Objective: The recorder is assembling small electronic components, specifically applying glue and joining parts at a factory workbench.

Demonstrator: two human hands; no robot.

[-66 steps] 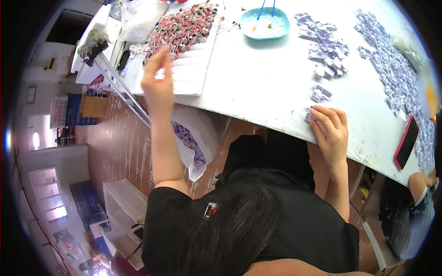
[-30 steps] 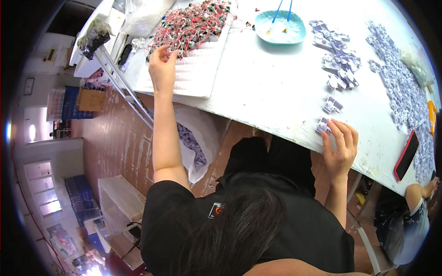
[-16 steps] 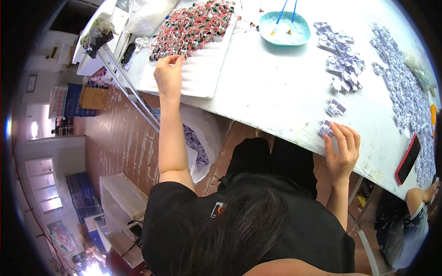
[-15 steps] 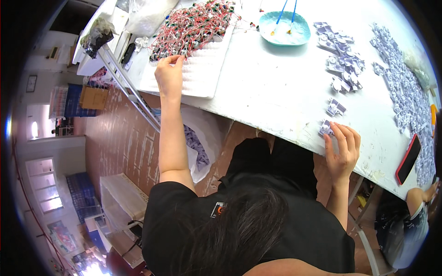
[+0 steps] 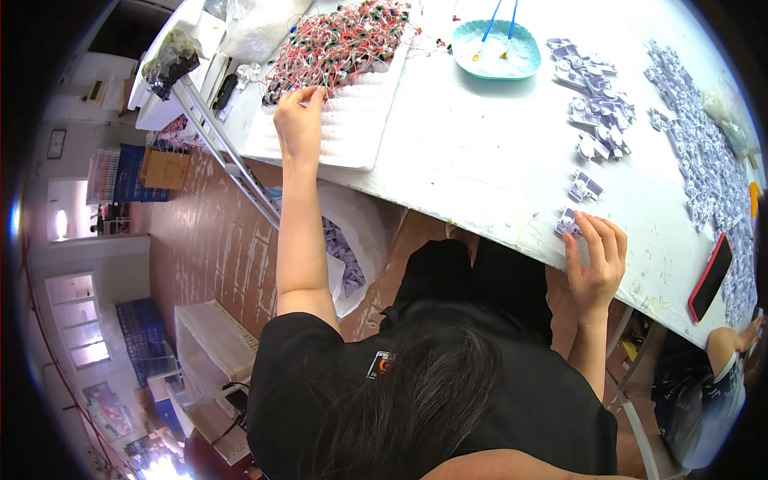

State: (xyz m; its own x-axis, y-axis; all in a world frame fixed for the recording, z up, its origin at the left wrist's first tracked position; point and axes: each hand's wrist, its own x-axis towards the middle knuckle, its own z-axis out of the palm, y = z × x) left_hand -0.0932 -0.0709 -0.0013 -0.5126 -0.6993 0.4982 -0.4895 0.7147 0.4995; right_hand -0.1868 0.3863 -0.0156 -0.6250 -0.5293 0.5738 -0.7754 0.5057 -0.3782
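One hand at the wires, one on a plastic part

A small pale-purple plastic part [image 5: 566,222] sits near the front edge of the white table [image 5: 456,144], gripped lightly between the thumb and fingers of the right hand [image 5: 596,260]. The left hand [image 5: 298,124] reaches to the near edge of a wire heap [image 5: 352,40], its thumb and forefinger drawn together; at this size I cannot tell whether a wire is pinched between them. The step in hand looks like picking from the heap while the part is steadied. The next move seems to call for a fine pinch and a gentle pull, as the thin red and white wires look tangled.

The heap lies on a white, ribbed, foam-like tray [image 5: 352,136]. Just beyond the gripped part lies a second part [image 5: 586,186], boxy and hollow with rounded bits, then a loose cluster [image 5: 596,104] of the same kind. A smooth teal dish [image 5: 458,60] holds two thin blue sticks [image 5: 512,24]. Farther right spreads a big pile of parts [image 5: 696,152], beside a red-edged phone [image 5: 710,278].
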